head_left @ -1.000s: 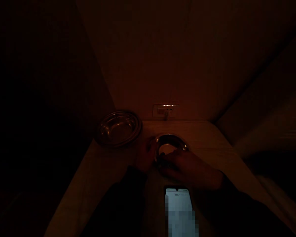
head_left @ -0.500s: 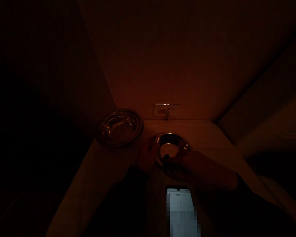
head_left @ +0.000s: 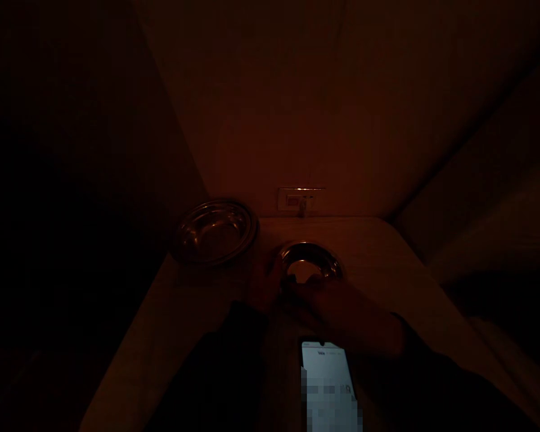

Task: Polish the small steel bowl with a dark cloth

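A small shiny metal bowl (head_left: 303,270) sits on the wooden table in very dim light. At its left rim, my left hand (head_left: 263,283) grips the side, fingers closed against the metal. My right hand (head_left: 342,307) reaches across the near side of the bowl. Its fingers are closed around a dark, lumpy thing (head_left: 290,284) at the bowl's near left edge, too dark to name. A phone (head_left: 330,378) with a lit screen lies just below my hands.
Larger metal dishes (head_left: 213,234), seemingly stacked, stand at the table's back left corner. A socket panel (head_left: 300,200) with something plugged in is on the wall behind. The wooden table (head_left: 387,264) has a rounded back right corner.
My right hand has moved left and slightly toward me along the bowl's near side, with the dark thing in it. My left hand stays at the rim.
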`<state>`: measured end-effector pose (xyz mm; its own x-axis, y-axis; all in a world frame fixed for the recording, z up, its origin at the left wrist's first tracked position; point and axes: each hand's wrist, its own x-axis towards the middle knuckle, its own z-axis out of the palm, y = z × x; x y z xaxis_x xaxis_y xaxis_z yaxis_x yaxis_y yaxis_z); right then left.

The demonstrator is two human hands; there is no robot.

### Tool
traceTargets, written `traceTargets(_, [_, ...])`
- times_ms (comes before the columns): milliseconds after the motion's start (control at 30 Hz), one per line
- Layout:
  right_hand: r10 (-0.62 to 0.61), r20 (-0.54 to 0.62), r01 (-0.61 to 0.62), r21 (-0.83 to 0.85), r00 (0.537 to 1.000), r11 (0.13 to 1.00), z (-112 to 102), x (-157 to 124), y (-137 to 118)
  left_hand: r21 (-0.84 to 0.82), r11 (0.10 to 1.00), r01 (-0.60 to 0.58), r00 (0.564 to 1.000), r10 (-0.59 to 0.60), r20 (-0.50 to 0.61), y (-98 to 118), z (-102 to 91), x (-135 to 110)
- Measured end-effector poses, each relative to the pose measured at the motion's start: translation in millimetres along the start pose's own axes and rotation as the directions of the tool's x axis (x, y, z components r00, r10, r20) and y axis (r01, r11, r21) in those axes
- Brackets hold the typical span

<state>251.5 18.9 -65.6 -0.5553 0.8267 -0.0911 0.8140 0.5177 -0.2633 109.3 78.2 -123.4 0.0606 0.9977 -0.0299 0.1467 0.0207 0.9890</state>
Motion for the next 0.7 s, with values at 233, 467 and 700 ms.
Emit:
traceTargets(233, [-0.043, 0.111, 0.029, 0.128, 0.993, 0.991, -22.0, -12.1, 12.6, 0.019, 1.0, 0.007, 0.999, -0.008, 0.047, 0.8, -3.0, 1.5])
traceTargets(467, [-0.061, 0.081, 0.049, 0.144, 0.995, 0.988, -14.4, -8.3, 13.5, -0.021, 0.999, 0.049, 0.999, -0.05, -0.009, 2.9, -3.7, -0.3])
traceTargets(700, [0.049, -0.091, -0.04, 0.096, 0.995, 0.995, 6.0, 6.0, 6.8, 0.004, 0.998, -0.055, 0.996, 0.054, 0.065, 6.4, -2.2, -4.2])
